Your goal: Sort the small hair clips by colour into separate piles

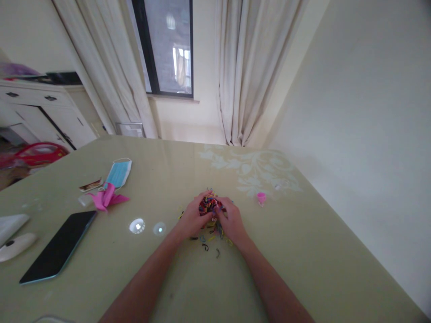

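A pile of small coloured rubber bands (209,205), in red, yellow, blue and black, lies on the table in front of me. My left hand (193,218) curls around the left side of the pile, its thumb pressed toward the middle. From the right, my right hand (233,220) closes on the same bands, fingers bent over the top. Between the two hands a clump of bands is gathered. Several loose bands (205,246) are scattered on the near side, below the hands.
A black tablet (59,246), a pink folded paper shape (107,197) and a blue face mask (118,174) lie to the left. At the left edge is a white computer mouse (16,246). A small pink cup (261,197) stands right of my hands. A wall (363,134) borders the table's right side.
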Demonstrator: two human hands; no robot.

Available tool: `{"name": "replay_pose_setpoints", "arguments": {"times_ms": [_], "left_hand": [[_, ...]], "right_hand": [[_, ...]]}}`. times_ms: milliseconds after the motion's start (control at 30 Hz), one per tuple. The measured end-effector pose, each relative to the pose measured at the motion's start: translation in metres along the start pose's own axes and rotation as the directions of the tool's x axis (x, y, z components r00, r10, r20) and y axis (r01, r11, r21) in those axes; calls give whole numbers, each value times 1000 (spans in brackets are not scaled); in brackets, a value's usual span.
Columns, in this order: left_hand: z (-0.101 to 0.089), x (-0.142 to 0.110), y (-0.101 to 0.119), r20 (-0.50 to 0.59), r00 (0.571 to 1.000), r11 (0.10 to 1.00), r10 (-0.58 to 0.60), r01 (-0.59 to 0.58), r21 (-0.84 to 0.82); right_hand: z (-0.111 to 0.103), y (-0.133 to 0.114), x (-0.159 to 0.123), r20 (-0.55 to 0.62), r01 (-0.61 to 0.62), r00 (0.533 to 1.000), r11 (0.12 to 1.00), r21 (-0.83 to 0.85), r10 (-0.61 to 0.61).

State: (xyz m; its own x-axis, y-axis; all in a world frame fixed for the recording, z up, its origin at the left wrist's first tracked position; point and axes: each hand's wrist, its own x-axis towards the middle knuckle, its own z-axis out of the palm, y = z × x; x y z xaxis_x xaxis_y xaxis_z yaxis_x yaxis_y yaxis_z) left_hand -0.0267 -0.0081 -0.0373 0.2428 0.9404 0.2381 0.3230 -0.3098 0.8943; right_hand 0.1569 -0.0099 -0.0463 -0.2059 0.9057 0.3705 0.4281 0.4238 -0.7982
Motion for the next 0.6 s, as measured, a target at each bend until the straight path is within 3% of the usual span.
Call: {"name": "replay_pose_setpoints", "arguments": {"times_ms": [167, 333, 467, 600], "left_hand": [[-1, 0, 3, -71, 997, 1000, -12, 11, -23], [-14, -5, 6, -46, 999, 998, -15, 13, -61], [-25, -8, 8, -27, 1000, 1000, -15, 15, 20], [-27, -9, 4, 4, 1000, 991, -24, 23, 130]], "right_hand": [[-3, -6, -3, -39, 17, 999, 998, 67, -14], [-13, -8, -10, 26, 12, 1000, 994, 111, -15], [-23, -5, -15, 78, 28, 996, 999, 45, -31], [-26, 8, -17, 20, -24, 999, 990, -139, 27]]}}
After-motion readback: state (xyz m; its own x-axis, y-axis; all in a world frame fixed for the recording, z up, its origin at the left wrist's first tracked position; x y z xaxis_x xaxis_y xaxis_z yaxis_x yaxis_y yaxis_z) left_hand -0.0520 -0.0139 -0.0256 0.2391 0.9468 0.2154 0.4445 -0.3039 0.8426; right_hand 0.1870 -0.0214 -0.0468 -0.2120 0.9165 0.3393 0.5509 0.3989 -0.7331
